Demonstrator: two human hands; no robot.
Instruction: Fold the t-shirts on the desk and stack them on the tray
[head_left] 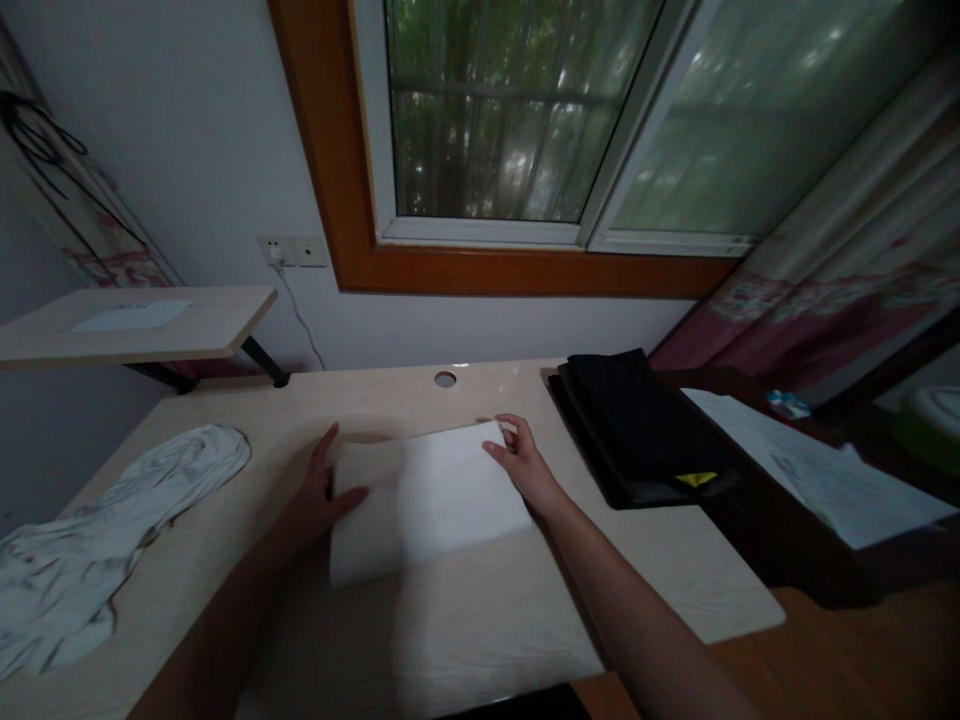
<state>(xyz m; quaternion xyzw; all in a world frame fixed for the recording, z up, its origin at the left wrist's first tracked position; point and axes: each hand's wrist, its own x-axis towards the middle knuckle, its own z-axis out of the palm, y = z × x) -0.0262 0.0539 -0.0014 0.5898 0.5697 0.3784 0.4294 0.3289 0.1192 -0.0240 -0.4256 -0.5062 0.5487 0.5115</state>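
Note:
A blank white sheet of paper (450, 495) is held by both hands above the middle of the wooden desk (480, 620). My left hand (322, 495) grips its left edge, thumb on the front face and fingers behind. On the upper right corner, my right hand (521, 460) pinches the sheet between thumb and fingers. A shadow covers the paper's left part. The paper hides the fingertips behind it.
A crumpled white cloth (135, 520) lies at the left, below a raised shelf (150, 325). Folded black cloth or a bag (630, 420) rests at the right. Beyond it, a large paper sheet (810, 465) lies on a dark surface. A cable hole (445, 380) is near the wall.

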